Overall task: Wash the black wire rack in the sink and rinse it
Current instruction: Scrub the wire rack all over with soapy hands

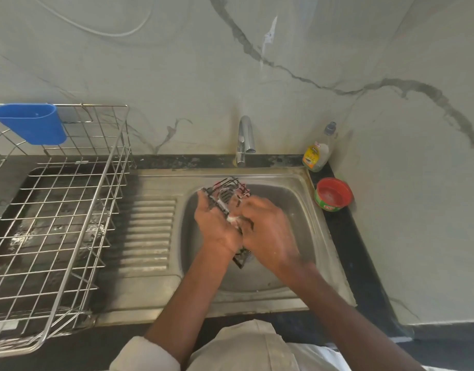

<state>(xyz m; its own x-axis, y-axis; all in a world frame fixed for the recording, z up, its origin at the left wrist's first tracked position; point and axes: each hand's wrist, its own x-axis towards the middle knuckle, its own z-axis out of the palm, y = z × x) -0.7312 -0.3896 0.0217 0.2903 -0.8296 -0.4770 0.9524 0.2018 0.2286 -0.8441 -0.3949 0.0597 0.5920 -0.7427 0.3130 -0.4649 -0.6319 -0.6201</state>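
Steel sink (305, 183) in dark worktop | black wire rack (226, 192) over basin, long axis near-to-far, tilted | left hand (217, 223) cups it from beneath | right hand (268, 226) closed on soapy scrubber (234, 219) at rack's middle | tap (245, 140) just beyond far end.

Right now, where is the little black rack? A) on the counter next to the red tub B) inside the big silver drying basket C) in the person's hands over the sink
C: the black wire rack is held between the left hand and right hand above the sink.
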